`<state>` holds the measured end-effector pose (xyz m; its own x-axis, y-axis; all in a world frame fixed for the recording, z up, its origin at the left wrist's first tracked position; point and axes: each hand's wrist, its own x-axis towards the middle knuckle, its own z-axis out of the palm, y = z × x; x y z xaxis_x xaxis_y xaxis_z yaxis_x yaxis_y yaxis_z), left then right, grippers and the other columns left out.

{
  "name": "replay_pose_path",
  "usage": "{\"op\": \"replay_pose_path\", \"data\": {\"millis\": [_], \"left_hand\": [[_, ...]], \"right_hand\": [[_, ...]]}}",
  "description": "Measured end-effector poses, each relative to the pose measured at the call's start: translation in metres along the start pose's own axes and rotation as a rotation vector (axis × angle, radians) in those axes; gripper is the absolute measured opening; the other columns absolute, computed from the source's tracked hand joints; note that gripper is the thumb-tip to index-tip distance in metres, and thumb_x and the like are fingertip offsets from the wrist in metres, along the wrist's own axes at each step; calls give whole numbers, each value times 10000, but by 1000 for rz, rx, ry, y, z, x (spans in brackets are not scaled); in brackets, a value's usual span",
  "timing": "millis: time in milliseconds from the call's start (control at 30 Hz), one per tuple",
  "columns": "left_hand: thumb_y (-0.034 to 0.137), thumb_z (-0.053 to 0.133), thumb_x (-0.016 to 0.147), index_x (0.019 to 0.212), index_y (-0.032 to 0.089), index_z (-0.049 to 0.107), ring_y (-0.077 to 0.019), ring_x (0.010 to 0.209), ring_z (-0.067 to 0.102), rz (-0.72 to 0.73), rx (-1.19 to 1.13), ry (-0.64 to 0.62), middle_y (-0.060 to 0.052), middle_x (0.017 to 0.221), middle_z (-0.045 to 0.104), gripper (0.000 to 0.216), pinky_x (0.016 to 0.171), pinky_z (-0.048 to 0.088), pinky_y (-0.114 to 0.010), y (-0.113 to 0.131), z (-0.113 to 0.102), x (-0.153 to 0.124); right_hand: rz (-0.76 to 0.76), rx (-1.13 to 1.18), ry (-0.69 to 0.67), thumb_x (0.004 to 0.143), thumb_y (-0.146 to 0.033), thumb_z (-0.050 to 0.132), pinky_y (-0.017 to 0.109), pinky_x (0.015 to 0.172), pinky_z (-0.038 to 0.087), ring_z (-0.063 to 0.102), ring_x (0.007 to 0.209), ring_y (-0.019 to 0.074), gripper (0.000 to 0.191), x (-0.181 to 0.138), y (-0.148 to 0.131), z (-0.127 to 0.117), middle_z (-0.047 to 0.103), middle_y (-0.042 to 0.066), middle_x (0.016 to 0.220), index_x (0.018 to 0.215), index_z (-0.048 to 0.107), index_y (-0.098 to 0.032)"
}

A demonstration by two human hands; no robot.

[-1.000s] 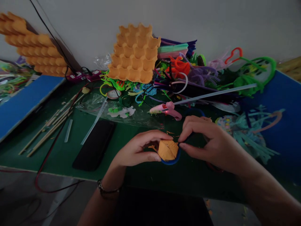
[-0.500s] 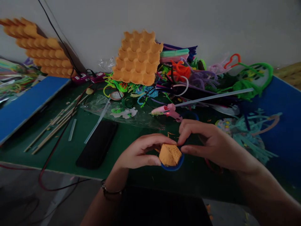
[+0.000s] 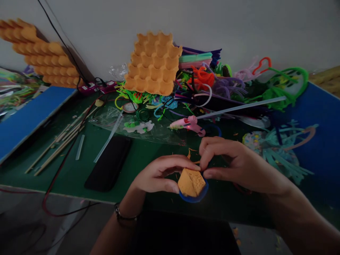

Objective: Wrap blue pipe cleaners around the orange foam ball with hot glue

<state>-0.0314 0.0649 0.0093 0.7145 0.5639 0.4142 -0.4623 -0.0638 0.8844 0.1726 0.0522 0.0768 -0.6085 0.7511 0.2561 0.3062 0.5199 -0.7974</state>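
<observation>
An orange egg-carton cup (image 3: 190, 182), cut from a tray, is held over the table with a blue pipe cleaner (image 3: 195, 199) curved round its lower rim. My left hand (image 3: 162, 173) grips the cup between thumb and fingers on its left and far sides. My right hand (image 3: 225, 161) pinches at the cup's right edge, where the blue pipe cleaner meets it; the fingertips partly hide that spot. Just beyond the hands lies a pink hot glue gun (image 3: 188, 124) with a lit red light and a long clear glue stick in its back.
Behind stands an orange egg tray (image 3: 154, 65) before heaped pipe cleaners (image 3: 202, 79). To the left lie a black phone (image 3: 108, 164), glue sticks (image 3: 80, 147) and wooden sticks (image 3: 60, 145). A cable (image 3: 57, 177) hangs over the front edge. Blue boards (image 3: 37, 115) flank the table.
The cup has tilted and moved slightly down toward me, showing more of the blue pipe cleaner below it. Both hands keep their hold. The whole view has shifted a little.
</observation>
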Motion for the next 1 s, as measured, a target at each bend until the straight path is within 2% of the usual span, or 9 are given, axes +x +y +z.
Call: {"op": "replay_pose_path", "data": {"millis": [200,400,500,567,700,900,1000], "left_hand": [[367,676,763,1130,253,642,-178,904,605,21,32,-23,-73,986,619,385,771,480,-258,-3,-1,1],[406,642,783,1155,266,625,-161,848,561,27,156,-9,-71,958,581,397,703,453,-233,2,-3,1],[419,628,792,1160,254,623,-147,804,527,54,278,-27,-61,912,568,404,694,430,-226,9,-5,3],[425,611,803,1162,250,623,-142,787,517,46,311,-82,-59,898,567,400,692,425,-221,12,-6,5],[434,578,821,1192,257,603,-157,806,522,45,303,-181,-70,913,572,411,698,428,-225,15,-6,9],[422,565,835,1232,268,571,-169,864,524,73,240,-200,-69,945,548,425,744,419,-235,12,-6,10],[414,554,845,1251,262,554,-177,910,520,86,205,-232,-68,962,535,434,796,410,-245,11,-8,10]], "right_hand": [[27,34,-38,785,-420,624,222,669,421,541,700,86,252,1,1,1,594,-2,740,739,631,-173],[69,59,-43,806,-407,606,226,636,425,532,671,90,242,0,3,1,588,1,723,740,615,-174],[30,55,-21,817,-352,608,213,639,415,532,689,82,188,0,5,2,586,-5,730,758,614,-173],[-20,50,-34,810,-344,618,215,648,407,532,697,77,182,-1,6,3,591,-8,732,750,613,-172],[-60,39,-76,795,-355,634,236,675,396,541,707,80,193,-2,10,5,610,-14,721,736,611,-172],[-60,133,-62,782,-344,648,230,676,420,561,721,86,196,-1,11,8,625,4,745,769,592,-157],[-107,136,-49,787,-338,645,226,678,418,557,709,81,193,0,10,10,618,0,728,764,589,-155]]}}
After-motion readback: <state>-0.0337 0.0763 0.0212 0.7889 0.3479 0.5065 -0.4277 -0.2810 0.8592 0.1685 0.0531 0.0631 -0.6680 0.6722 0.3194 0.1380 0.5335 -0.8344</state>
